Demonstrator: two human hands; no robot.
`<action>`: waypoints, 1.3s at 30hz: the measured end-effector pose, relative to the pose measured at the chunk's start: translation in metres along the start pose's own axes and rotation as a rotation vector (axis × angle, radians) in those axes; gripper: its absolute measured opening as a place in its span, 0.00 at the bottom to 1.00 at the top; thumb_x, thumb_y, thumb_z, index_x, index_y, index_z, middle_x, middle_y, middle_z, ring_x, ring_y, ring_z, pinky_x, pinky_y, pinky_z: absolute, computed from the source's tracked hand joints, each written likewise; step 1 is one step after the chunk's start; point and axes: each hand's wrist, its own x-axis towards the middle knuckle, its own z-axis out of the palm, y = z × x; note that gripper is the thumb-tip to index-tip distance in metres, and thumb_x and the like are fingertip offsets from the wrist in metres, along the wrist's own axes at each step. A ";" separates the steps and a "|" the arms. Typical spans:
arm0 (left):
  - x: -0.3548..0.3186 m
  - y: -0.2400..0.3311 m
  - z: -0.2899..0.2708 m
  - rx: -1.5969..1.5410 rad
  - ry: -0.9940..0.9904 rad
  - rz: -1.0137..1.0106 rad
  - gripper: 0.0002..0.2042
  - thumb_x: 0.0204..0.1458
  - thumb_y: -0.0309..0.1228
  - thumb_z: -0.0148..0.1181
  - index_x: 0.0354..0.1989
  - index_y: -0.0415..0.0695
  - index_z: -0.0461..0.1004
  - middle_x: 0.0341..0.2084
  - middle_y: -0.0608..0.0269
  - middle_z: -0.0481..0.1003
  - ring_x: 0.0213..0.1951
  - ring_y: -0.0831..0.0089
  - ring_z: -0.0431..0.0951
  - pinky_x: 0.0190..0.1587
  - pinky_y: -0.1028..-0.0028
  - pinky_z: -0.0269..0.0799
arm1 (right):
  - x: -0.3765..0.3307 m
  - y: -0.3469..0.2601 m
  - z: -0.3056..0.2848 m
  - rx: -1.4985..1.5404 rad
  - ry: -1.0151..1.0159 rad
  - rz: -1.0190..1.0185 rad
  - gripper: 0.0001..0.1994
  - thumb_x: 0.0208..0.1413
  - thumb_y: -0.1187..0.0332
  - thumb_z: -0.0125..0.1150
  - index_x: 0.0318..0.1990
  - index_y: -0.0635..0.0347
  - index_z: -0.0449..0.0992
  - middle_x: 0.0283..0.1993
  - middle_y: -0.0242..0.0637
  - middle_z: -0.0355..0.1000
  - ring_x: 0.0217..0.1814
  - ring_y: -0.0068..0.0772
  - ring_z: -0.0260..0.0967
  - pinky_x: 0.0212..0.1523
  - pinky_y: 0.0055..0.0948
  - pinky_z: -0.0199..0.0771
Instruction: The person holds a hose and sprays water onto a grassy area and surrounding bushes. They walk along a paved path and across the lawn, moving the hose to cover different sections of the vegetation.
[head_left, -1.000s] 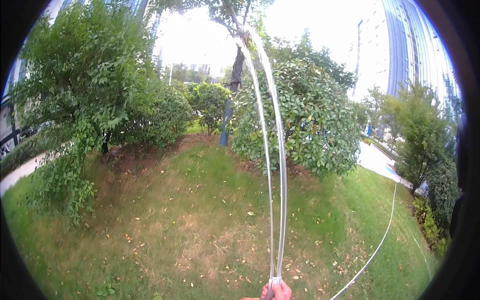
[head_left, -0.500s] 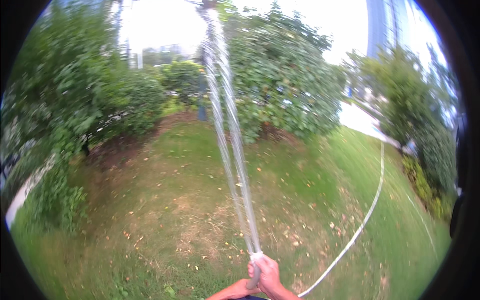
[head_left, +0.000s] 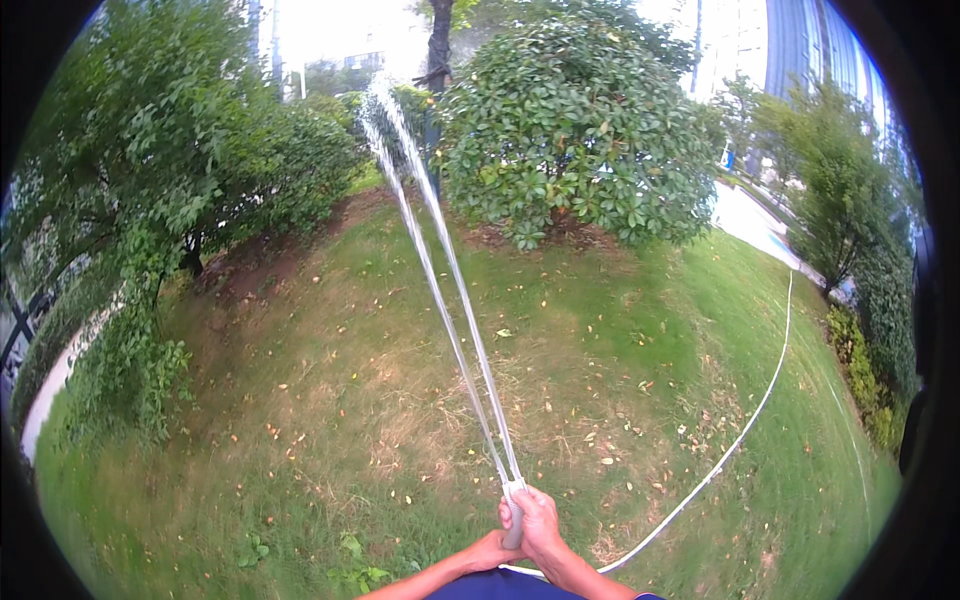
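Right hand (head_left: 537,517) clenched on 1 hose nozzle (head_left: 513,512), left hand (head_left: 492,551) grip unclear, 2 water jets (head_left: 440,270), 1 white hose (head_left: 735,440) on grass (head_left: 300,400).

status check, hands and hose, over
Right hand shut on hose nozzle, left hand beside it. Twin water jets arcing toward bushes. Nothing blocking.

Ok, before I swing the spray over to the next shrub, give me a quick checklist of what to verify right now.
1. Grip: right hand wrapped round the grey hose nozzle, left hand against it: ok.
2. Water jet flowing, reaching toward the shrubs: ok.
3. White hose lies in one curve on the grass, no kink visible: ok.
4. Hose behind the person: cannot tell.
5. Lawn ahead free of people: ok.
6. Round bush unobstructed: ok.
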 end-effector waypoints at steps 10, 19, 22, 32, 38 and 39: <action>-0.006 -0.010 0.000 0.088 0.064 -0.051 0.18 0.49 0.43 0.61 0.35 0.38 0.75 0.27 0.64 0.75 0.30 0.76 0.72 0.35 0.72 0.67 | -0.009 0.014 0.002 0.012 0.062 -0.047 0.10 0.59 0.66 0.49 0.32 0.65 0.70 0.21 0.36 0.68 0.19 0.23 0.63 0.22 0.21 0.65; -0.001 -0.030 -0.001 0.094 0.042 -0.004 0.18 0.48 0.44 0.61 0.36 0.39 0.74 0.29 0.61 0.75 0.33 0.75 0.72 0.37 0.72 0.68 | -0.011 0.015 0.007 -0.039 0.047 -0.028 0.11 0.60 0.64 0.49 0.32 0.64 0.69 0.21 0.37 0.67 0.20 0.25 0.63 0.22 0.23 0.65; -0.001 -0.022 -0.001 0.070 0.057 0.034 0.18 0.47 0.44 0.61 0.34 0.39 0.74 0.28 0.62 0.74 0.32 0.75 0.72 0.36 0.71 0.67 | -0.010 0.017 0.006 -0.036 0.057 -0.014 0.11 0.60 0.64 0.49 0.33 0.64 0.68 0.21 0.36 0.67 0.19 0.25 0.63 0.21 0.23 0.66; -0.009 0.003 -0.008 0.111 -0.013 -0.118 0.17 0.45 0.41 0.62 0.34 0.39 0.73 0.28 0.61 0.74 0.33 0.73 0.72 0.38 0.71 0.68 | -0.012 0.020 0.008 -0.015 0.071 0.039 0.10 0.60 0.65 0.48 0.34 0.63 0.68 0.21 0.36 0.66 0.19 0.26 0.63 0.20 0.24 0.66; -0.017 0.020 -0.005 0.110 0.080 -0.017 0.18 0.46 0.41 0.61 0.38 0.40 0.74 0.33 0.55 0.77 0.38 0.68 0.76 0.44 0.69 0.69 | -0.016 0.016 0.015 -0.022 0.070 -0.013 0.10 0.60 0.65 0.48 0.34 0.64 0.68 0.21 0.38 0.66 0.20 0.27 0.64 0.21 0.24 0.67; -0.017 0.018 -0.006 0.127 0.089 -0.015 0.18 0.47 0.42 0.60 0.38 0.40 0.74 0.34 0.54 0.77 0.39 0.67 0.76 0.46 0.68 0.69 | -0.017 0.015 0.017 -0.020 0.065 -0.024 0.10 0.60 0.65 0.48 0.34 0.64 0.68 0.22 0.38 0.66 0.20 0.27 0.64 0.22 0.24 0.67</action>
